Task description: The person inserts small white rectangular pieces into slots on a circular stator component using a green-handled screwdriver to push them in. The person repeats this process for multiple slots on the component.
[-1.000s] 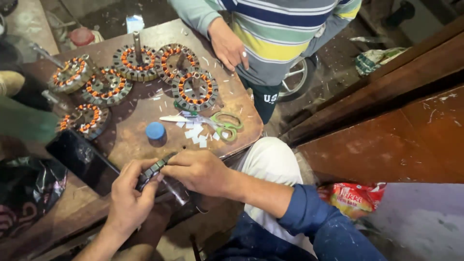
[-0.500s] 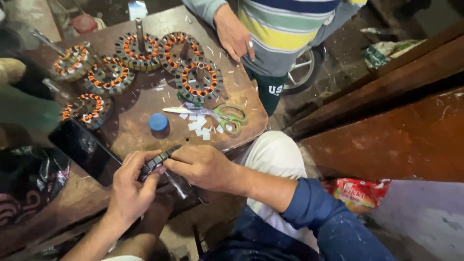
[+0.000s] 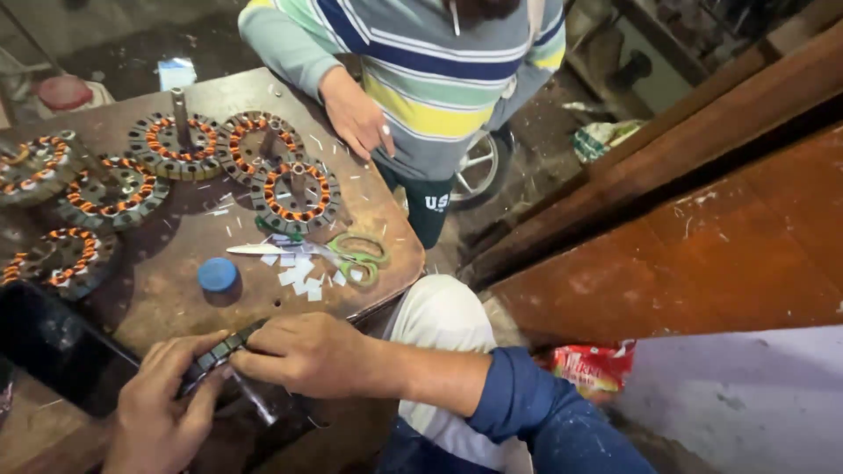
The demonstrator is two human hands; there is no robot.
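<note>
Head view: a person's two bare hands work on a dark, toothed motor stator (image 3: pixel 219 351) held on edge over the near edge of a worn brown desk (image 3: pixel 167 298). The left hand (image 3: pixel 162 412) grips the stator from below, fingers curled around its rim; the right hand (image 3: pixel 307 355), coming from a blue sleeve (image 3: pixel 544 412), is clenched on the stator's upper end, thumb and fingers pinching it. A black slab (image 3: pixel 61 347) lies on the desk just beside the left hand, toward the near left corner.

Farther in, a blue round cap (image 3: pixel 217 275) stands near the middle of the desk, with green-handled scissors (image 3: pixel 329 254) and a scatter of small white paper strips (image 3: pixel 303 276) beside it, toward the right edge. Six wound stators with copper coils lie in a cluster toward the far left: one (image 3: pixel 294 189) just behind the scissors, two (image 3: pixel 171 145) (image 3: pixel 259 140) along the far edge, three more (image 3: pixel 114 189) (image 3: pixel 39 162) (image 3: pixel 57 259) by the left edge.

A second person in a striped jumper (image 3: pixel 430 79) stands at the far right corner, one hand (image 3: pixel 360 118) resting with loose fingers over the desk's edge. A red packet (image 3: pixel 593 364) lies on the floor beyond the blue sleeve.
</note>
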